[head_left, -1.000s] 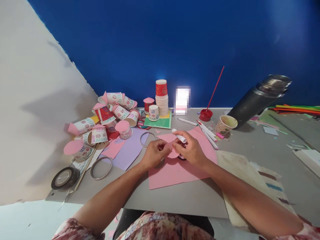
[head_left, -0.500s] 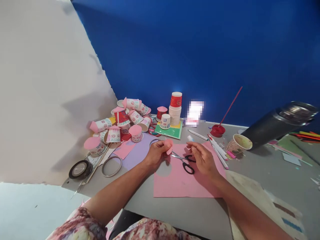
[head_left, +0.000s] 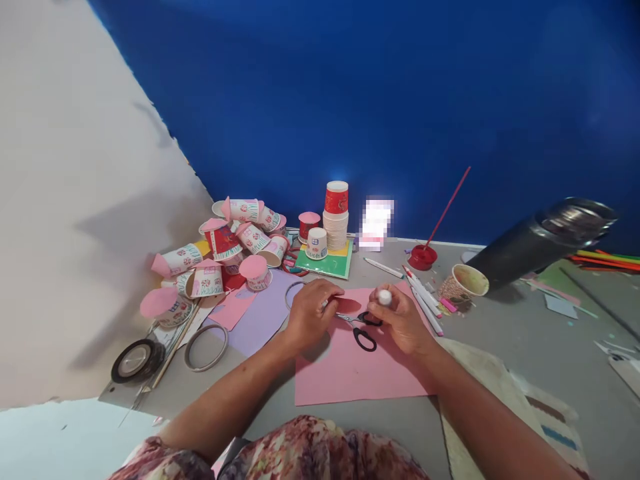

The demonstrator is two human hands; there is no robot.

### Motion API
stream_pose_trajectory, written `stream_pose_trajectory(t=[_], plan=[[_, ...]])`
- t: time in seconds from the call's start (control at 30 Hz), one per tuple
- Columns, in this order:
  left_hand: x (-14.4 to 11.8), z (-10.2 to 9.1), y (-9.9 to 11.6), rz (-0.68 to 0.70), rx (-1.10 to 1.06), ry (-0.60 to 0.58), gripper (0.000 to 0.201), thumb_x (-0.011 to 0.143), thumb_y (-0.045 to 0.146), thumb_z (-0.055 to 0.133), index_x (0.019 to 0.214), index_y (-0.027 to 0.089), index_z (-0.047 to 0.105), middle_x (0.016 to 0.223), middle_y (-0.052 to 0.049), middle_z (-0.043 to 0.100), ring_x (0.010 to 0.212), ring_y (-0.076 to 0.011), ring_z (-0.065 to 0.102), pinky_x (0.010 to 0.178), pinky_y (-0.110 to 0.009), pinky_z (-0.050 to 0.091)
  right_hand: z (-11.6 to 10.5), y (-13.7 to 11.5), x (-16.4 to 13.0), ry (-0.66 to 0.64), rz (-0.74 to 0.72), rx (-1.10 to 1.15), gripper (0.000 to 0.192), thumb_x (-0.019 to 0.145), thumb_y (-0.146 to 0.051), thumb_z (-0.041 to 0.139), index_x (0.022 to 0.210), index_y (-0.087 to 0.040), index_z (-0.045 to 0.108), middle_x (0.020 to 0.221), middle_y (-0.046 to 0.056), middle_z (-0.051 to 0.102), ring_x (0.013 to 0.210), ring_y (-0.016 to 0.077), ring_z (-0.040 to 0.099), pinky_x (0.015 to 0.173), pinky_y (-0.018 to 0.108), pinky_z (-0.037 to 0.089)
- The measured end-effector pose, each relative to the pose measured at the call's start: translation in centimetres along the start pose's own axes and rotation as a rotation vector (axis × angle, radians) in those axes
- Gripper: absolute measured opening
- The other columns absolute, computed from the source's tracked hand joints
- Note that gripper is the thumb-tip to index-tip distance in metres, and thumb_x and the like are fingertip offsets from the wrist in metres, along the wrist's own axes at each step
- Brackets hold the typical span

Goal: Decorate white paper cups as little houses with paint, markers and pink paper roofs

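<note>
My left hand (head_left: 313, 313) is closed, palm down, with a small curved piece of pink paper (head_left: 350, 305) at its fingertips. Part of that piece is hidden by the fingers. A short white glue stick (head_left: 385, 297) stands upright in the pinch of my right hand (head_left: 403, 320). Between both hands, black-handled scissors (head_left: 365, 339) lie on a pink paper sheet (head_left: 350, 380), blades toward my left hand. The sheet has a rounded cut-out along its left edge, partly covered by my left hand.
Decorated paper cups (head_left: 207, 279) with pink tops are heaped at left, near tape (head_left: 137, 361) and a grey ring (head_left: 206, 365). Stacked cups (head_left: 335, 230) stand behind. Markers (head_left: 425, 300), a stained cup (head_left: 464, 283) and a dark flask (head_left: 540, 240) are at right.
My right hand has picked up the glue stick that lay on the pink sheet. My left hand has turned palm down with the pink paper piece. The view has shifted slightly right.
</note>
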State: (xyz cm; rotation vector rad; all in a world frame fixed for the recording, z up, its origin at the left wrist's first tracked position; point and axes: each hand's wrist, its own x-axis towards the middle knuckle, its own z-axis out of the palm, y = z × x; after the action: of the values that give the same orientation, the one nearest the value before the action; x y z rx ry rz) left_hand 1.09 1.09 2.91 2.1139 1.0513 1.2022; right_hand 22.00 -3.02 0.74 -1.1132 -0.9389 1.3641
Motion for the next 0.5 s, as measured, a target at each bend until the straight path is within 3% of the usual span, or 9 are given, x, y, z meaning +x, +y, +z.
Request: stream_pose_trajectory(t=[0.1,0.27,0.4,0.5], plan=[[-0.4,0.8,-0.8,0.129,0.152,0.075,0.028,0.082,0.011,0.054,0.102,0.021,0.072,0.09,-0.005,0.079,0.084,-0.022,0.07,0.079,-0.035,0.05,0.1,-0.1,-0.7,0.06,-0.134,-0.219,0.031,0.077,-0.038,0.084,0.085,-0.024,0.059,0.063,-0.008,0.044,0.055,0.0118,0.046,0.054,0.027,0.044],[-0.7,1.1,-1.0,0.269,0.227,0.097,0.032,0.083,0.007,0.055,0.109,0.021,0.067,0.087,-0.003,0.078,0.081,-0.021,0.069,0.077,-0.034,0.048,0.6,-0.4,-1.4,0.04,-0.388,-0.575,0.022,0.081,-0.03,0.081,0.099,-0.024,0.069,0.068,-0.006,0.051,0.061,0.0135,0.053,0.062,0.029,0.046],[-0.9,1.4,-0.9,0.281,0.184,0.077,0.025,0.089,0.01,0.057,0.109,0.022,0.066,0.087,-0.004,0.079,0.084,-0.0207,0.071,0.078,-0.034,0.049,1.0,-0.4,-1.4,0.112,-0.588,-0.716,0.002,0.088,-0.025,0.072,0.089,-0.025,0.07,0.066,-0.004,0.054,0.059,0.0146,0.054,0.06,0.029,0.044],[-1.3,1.6,-1.0,0.262,0.152,0.077,0.02,0.091,0.015,0.061,0.108,0.023,0.066,0.088,-0.005,0.079,0.086,-0.0213,0.072,0.079,-0.035,0.05,1.1,-0.5,-1.4,0.152,-0.677,-0.764,0.009,0.09,-0.022,0.066,0.082,-0.025,0.07,0.064,-0.001,0.056,0.059,0.016,0.055,0.058,0.03,0.044]])
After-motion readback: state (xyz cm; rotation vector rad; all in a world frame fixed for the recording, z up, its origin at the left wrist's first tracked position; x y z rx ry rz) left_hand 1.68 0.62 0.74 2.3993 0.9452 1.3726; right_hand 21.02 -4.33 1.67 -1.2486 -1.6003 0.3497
